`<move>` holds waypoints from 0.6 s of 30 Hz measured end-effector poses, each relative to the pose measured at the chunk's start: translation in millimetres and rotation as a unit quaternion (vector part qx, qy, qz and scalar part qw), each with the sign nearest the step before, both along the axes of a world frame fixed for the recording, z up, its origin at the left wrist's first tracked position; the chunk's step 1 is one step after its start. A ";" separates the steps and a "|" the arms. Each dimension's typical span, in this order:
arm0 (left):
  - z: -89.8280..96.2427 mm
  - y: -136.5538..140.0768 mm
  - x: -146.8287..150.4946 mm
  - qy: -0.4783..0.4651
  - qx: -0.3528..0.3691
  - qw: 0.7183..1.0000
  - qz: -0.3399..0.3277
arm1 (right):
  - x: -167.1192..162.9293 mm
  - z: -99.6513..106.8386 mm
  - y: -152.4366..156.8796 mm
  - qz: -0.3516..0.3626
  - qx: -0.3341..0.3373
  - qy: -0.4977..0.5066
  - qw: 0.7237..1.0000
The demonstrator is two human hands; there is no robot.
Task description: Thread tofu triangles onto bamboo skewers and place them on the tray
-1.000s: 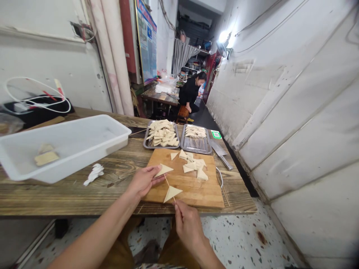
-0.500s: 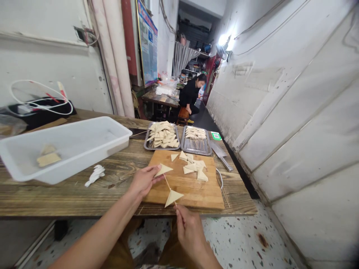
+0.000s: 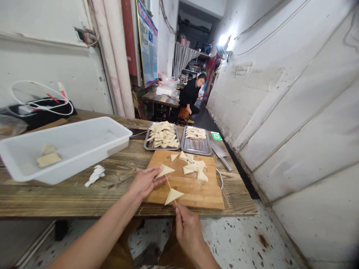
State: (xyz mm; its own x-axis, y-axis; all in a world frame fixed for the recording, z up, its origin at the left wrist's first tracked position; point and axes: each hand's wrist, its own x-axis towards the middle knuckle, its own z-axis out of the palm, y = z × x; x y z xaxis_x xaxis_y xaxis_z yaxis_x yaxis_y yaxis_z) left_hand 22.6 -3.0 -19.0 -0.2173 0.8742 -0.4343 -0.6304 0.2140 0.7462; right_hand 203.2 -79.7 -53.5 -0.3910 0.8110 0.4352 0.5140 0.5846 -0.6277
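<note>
My left hand (image 3: 146,181) is closed on a pale triangular tofu slice (image 3: 167,170), pinched between thumb and fingers above the cutting board (image 3: 193,198). A thin wooden skewer (image 3: 168,181) runs from that slice down through a second tofu triangle (image 3: 173,195). The skewer's near end is pinched in the fingertips of my right hand (image 3: 188,223), at the board's front edge. Farther back on the board lie several loose tofu triangles (image 3: 193,164), some stacked. Whether the skewer tip passes through the upper slice is hard to see.
Behind the board stand a tray heaped with tofu pieces (image 3: 163,135) and a tray of skewered pieces (image 3: 196,140). A cleaver (image 3: 221,155) and spare skewers (image 3: 224,192) lie at right. Left are a white plastic tub (image 3: 92,153) and crumpled tissue (image 3: 95,175). A person (image 3: 190,95) sits beyond.
The upper tofu slice in my left hand has shifted slightly right. My right hand stays nearly in place on the skewer, and the lower slice has tilted a little.
</note>
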 end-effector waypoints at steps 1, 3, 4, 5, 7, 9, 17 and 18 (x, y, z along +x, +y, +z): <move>-0.3 -0.4 0.4 -0.001 -0.001 1.000 0.000 | -0.2 -0.8 0.2 -0.001 0.000 0.000 1.000; -0.7 -1.2 1.1 -0.002 0.000 1.000 0.003 | -0.4 -2.9 1.0 -0.002 -0.001 0.002 1.000; -0.7 -1.6 1.3 -0.002 0.000 1.000 0.005 | -0.6 -4.1 1.6 -0.003 -0.001 0.003 1.000; -0.5 -2.0 1.6 -0.001 0.000 1.000 0.006 | -0.8 -5.5 2.2 -0.004 0.000 0.004 1.000; 0.1 -2.7 2.2 0.001 -0.001 1.000 0.006 | -1.4 -8.0 3.1 -0.009 0.003 0.006 1.000; 1.0 -3.7 3.1 0.002 -0.002 1.000 0.008 | -2.5 -9.7 3.2 -0.012 0.003 0.008 1.000; 1.4 -5.9 5.3 0.007 -0.005 1.000 0.005 | -8.6 -10.0 2.1 -0.033 0.015 -0.016 0.999; 1.5 -5.8 5.2 0.007 -0.004 1.000 0.004 | -9.1 -10.2 2.2 -0.035 0.017 -0.018 0.999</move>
